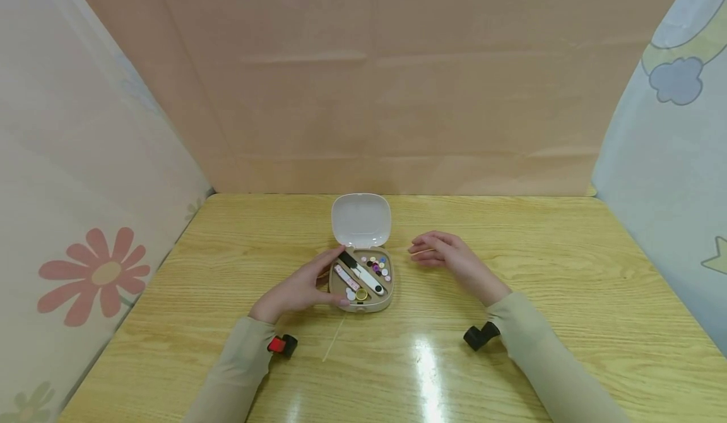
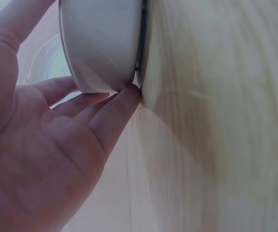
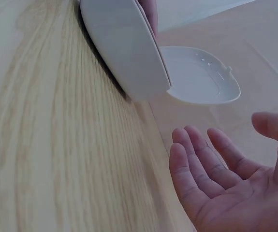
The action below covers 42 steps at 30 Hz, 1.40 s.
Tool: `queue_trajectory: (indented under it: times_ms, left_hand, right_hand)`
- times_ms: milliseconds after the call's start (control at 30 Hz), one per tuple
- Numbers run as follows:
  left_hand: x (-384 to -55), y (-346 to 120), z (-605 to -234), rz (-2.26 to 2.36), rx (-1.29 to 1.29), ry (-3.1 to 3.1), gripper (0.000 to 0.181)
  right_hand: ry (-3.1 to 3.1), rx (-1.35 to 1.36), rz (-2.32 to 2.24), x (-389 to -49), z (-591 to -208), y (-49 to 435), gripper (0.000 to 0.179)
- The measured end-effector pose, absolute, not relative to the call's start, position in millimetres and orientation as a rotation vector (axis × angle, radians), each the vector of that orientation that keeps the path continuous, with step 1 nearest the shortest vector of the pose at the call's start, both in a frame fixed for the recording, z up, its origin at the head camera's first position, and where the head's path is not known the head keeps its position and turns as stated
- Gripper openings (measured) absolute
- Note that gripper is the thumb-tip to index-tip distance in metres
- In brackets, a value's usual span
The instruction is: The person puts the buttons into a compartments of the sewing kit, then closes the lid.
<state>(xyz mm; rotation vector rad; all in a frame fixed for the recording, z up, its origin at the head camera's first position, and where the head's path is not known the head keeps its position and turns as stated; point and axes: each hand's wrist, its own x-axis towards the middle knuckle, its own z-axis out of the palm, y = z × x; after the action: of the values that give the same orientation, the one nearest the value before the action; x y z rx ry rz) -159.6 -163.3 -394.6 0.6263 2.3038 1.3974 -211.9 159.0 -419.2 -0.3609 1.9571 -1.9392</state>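
A small white sewing box (image 1: 370,307) stands on the table with its lid (image 1: 361,220) raised at the back. My left hand (image 1: 298,289) holds the box's left side, thumb at the front edge and fingers along the side and back. In the left wrist view, fingertips (image 2: 129,96) touch the box's wall (image 2: 102,43). Inside lie a long white tool with a black end (image 1: 369,279), a folded pink-and-white strip (image 1: 346,278), a gold ring (image 1: 361,295) and several coloured buttons (image 1: 376,265). My right hand (image 1: 449,256) hovers right of the box, fingers loosely extended, holding nothing.
A thin pale thread-like strip (image 1: 334,339) lies on the wooden table (image 1: 272,221) in front of the box. A tan backdrop (image 1: 369,95) rises behind the table, and patterned cloth (image 1: 96,158) hangs at the left and right.
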Motion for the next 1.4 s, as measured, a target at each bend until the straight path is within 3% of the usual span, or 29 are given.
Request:
queue_trajectory:
  times_ms: [267, 567, 1400]
  left_hand:
    - [-159, -164, -395, 1.401, 0.629, 2.295, 0.099]
    - [-158, -164, -395, 1.406, 0.623, 2.295, 0.099]
    - [-160, -163, -397, 1.393, 0.639, 2.319, 0.098]
  right_hand:
    - [1.887, -0.308, -1.959, -218, -418, 163, 0.062]
    - [1.846, -0.441, -1.979, -228, -412, 157, 0.070]
    - [1.490, -0.567, -2.161, -251, -399, 136, 0.076]
